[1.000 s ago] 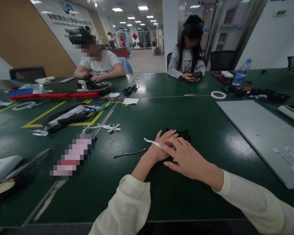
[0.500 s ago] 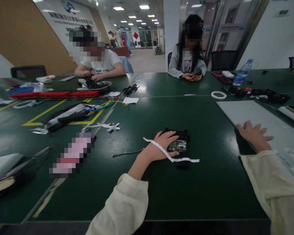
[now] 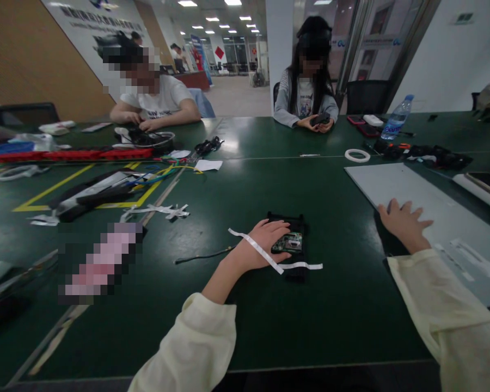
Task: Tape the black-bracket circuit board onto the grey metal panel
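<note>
From my distant seat, I see a thin cable [image 3: 204,256] at left, loose on the green table [image 3: 343,321], one end hidden behind the left hand [image 3: 265,238]. That hand lies palm down on the circuit board [image 3: 294,243], thumb and fingers apart; whether they pinch it, I can't tell. White tape [image 3: 263,253] crosses its back and trails rightward. The board sits on a black frame [image 3: 298,222], partly uncovered. I judge the tape is already a separate strip, but pressing it down looks undone. Furthest right, the right hand [image 3: 406,223] fans wide over the grey panel [image 3: 384,179], pinching nothing visible.
</note>
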A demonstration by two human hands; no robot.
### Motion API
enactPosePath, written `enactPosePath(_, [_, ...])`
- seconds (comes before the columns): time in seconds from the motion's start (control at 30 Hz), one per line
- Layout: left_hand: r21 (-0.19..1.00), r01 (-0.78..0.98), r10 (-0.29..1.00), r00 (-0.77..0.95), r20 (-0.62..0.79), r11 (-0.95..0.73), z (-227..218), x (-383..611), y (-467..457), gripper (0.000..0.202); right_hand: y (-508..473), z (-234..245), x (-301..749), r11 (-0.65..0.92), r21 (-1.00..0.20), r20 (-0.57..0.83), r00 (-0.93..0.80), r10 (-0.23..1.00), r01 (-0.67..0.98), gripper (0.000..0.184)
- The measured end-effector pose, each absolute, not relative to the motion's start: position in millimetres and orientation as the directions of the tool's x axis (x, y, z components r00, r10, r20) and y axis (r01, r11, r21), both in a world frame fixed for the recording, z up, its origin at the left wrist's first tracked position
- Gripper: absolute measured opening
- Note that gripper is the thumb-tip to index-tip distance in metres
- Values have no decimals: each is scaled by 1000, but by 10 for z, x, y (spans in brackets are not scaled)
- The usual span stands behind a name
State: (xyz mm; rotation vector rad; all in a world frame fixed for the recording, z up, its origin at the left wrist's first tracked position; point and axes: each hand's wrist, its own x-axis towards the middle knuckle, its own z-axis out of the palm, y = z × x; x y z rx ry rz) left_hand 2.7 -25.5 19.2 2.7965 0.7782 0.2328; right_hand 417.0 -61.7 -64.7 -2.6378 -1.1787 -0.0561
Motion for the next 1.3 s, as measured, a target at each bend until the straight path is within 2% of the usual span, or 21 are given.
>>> enactPosePath(0.3, [127,433,445,891,93,-893,138,124,-264,49,-604,-543,3624,-449,-96,154,459,875,888,64])
enactPosePath(0.47, [27,423,423,900,102,-906,118,184,-284,45,-607,-483,3402,-347,-73,110,353,929,935,66])
enactPosePath(0.67, [35,390,390,906,168,-920,138,186,-268,42,-610,-495,3272,-271,-39,131,273,953,962,66])
enactPosePath(0.83, [38,347,342,889,305,-937,190,165,-220,38,-616,-497,3208,-264,7,165,260,952,964,62])
enactPosePath(0.97, [15,372,347,850,396,-928,229,106,-166,38,-616,-475,3174,-235,-5,129,234,964,972,63])
enactPosePath(1.17, [-149,408,318,852,416,-901,296,60,-174,37,-660,-403,3060,-128,-25,115,130,985,992,64])
enactPosePath(1.3, [-202,414,306,857,414,-887,355,55,-209,37,-702,-360,2916,-11,-44,110,15,994,999,64])
